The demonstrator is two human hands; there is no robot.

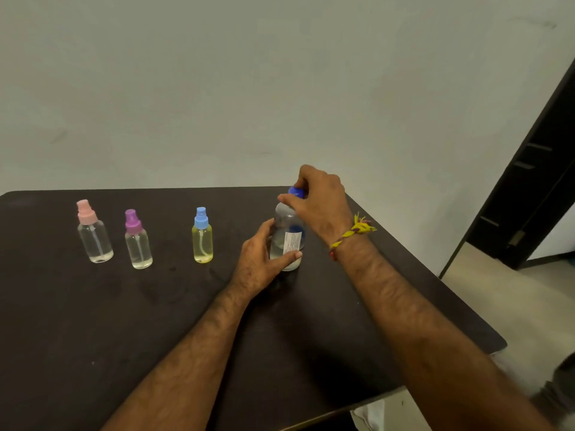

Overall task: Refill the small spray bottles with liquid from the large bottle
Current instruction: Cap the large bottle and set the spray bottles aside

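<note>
The large clear bottle (287, 236) stands upright on the dark table (124, 321), right of centre, with a white label and a blue cap (295, 191). My left hand (261, 262) grips its lower body. My right hand (317, 200) comes from above and pinches the blue cap. Three small spray bottles stand in a row to the left: one with a pink top (93, 233), one with a purple top (137, 241), and a yellowish one with a light blue top (202, 236). All three have their spray tops on.
The table's right edge runs diagonally close to the large bottle. A plain wall rises behind the table. A dark door frame (535, 169) and pale floor lie to the right. A yellow thread band (351, 233) circles my right wrist.
</note>
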